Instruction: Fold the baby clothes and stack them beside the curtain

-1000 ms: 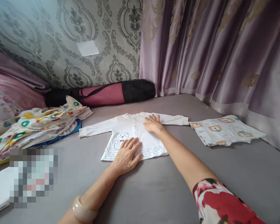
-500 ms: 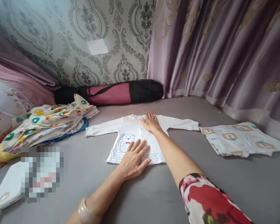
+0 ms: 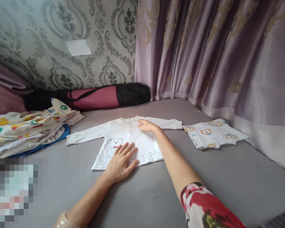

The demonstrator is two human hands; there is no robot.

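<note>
A small white long-sleeved shirt (image 3: 146, 144) lies spread front up on the grey sheet, both sleeves stretched out sideways. A bear print is on its left half and lines of small lettering run along the hem. My left hand (image 3: 121, 163) rests flat over the lower front and hem, fingers extended and slightly apart, partly covering the bear. Farther up, my right hand (image 3: 147, 125) touches the upper chest to the right of the button placket. Its fingers point left, stretched out, and it holds nothing that shows.
A folded white cloth with lion prints (image 3: 211, 134) lies just beyond the right cuff. At left is a pile of clothes (image 3: 38, 126). A pink and black rolled bag (image 3: 92, 97) lies along the wall, beside purple curtains (image 3: 175, 53). A blurred patch hides the lower left corner.
The view has swung to the right. My right hand has turned from lying flat with fingers pointing away to pointing left across the chest. My left hand stays on the hem.
</note>
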